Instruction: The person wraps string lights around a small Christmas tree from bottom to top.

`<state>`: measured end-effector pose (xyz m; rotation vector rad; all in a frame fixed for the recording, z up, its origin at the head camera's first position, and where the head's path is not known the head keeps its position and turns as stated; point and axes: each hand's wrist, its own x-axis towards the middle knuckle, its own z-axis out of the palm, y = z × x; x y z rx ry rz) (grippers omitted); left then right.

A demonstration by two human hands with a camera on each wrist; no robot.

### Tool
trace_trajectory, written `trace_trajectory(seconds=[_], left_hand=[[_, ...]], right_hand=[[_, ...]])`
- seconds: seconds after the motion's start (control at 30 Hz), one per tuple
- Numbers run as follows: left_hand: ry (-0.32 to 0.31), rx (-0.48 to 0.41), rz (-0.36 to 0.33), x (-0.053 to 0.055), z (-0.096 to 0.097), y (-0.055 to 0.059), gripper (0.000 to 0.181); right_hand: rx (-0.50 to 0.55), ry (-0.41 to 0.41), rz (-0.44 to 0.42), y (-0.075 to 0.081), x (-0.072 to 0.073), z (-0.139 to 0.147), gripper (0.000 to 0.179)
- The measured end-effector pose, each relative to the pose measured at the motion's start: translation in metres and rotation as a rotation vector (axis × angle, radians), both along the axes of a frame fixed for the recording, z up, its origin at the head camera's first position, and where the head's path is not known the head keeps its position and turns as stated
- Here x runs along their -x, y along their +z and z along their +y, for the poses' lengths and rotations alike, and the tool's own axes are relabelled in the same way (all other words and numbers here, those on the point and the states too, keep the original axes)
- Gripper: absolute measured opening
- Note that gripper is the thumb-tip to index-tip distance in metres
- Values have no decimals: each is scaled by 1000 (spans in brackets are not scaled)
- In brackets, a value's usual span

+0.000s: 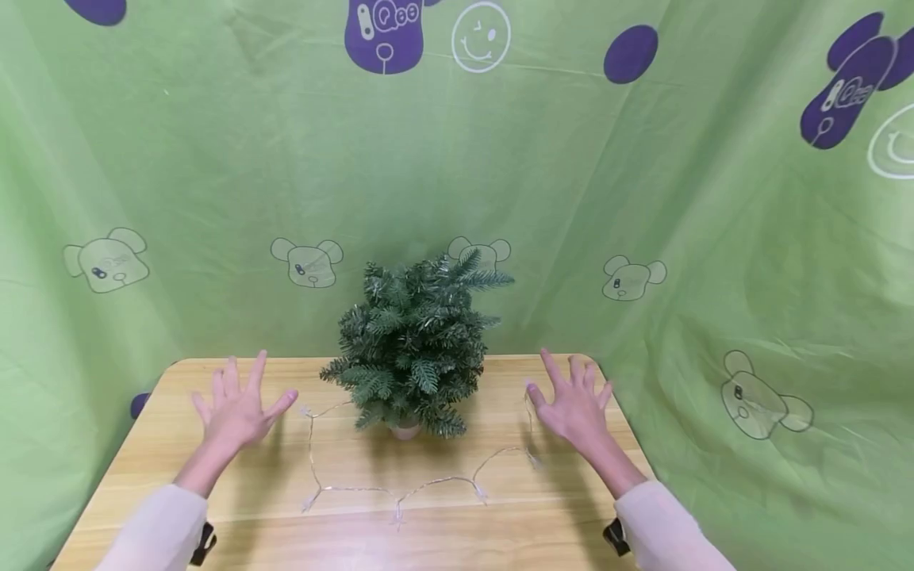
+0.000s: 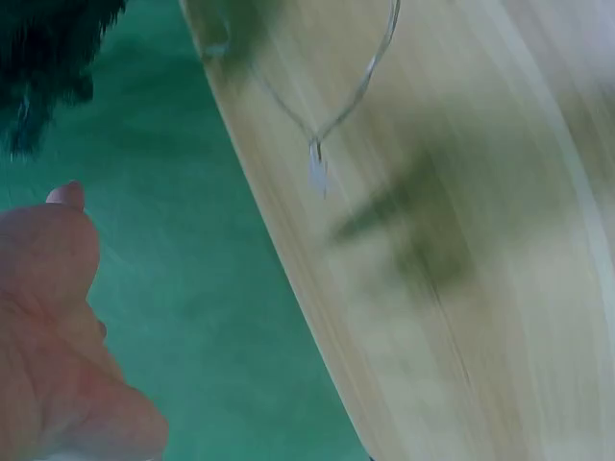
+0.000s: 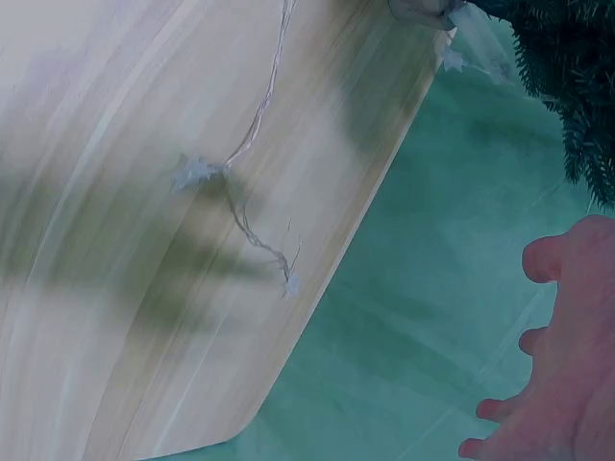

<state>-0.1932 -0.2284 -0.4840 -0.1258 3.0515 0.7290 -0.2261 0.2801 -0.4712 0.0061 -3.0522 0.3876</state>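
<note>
A small artificial pine tree (image 1: 417, 341) in a pale pot (image 1: 405, 431) stands near the back of the table. In front of it and to both sides runs a thin clear string of lights (image 1: 357, 488), with star-shaped pieces (image 3: 195, 173) along it. My left hand (image 1: 236, 414) is raised over the table left of the tree, fingers spread, holding nothing. On the other side my right hand (image 1: 574, 408) is likewise spread and empty, its thumb overlapping the right end of the string in the head view.
The wooden table (image 1: 286, 539) has rounded back corners. Behind and beside it hangs a green curtain (image 1: 557, 198) printed with bear heads and purple shapes. Black straps (image 1: 203, 544) show at both wrists below the pale sleeves (image 1: 160, 530).
</note>
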Motion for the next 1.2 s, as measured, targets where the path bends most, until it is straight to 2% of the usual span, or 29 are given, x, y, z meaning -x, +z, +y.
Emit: trace_trajectory(seconds=[0.27,0.7,0.77,0.87,1.0,1.1,1.2], left_hand=[[-74,-40,-9,-4,32,-10,95],[-126,-64,-48,-11,62,-33,93],[-131,-64,-46,-13,65,-38,92],[-133,-81,-5,-15,70,-53,90],[-133,-130,0,-21,77,-63,88],[-141,-158,-53,-26,83,-62,87],[-153,-181,-88,-29,88,-66,84]], right_hand=[[11,15,-19,-8,-5,-15,71],[77,84,82,-39,-13,-44,72],[83,88,76,-42,-16,-48,71],[98,92,55,-49,-20,-52,71],[165,106,40,-58,-24,-57,70],[243,114,13,-66,-27,-60,68],[320,106,-28,-73,-29,-63,66]])
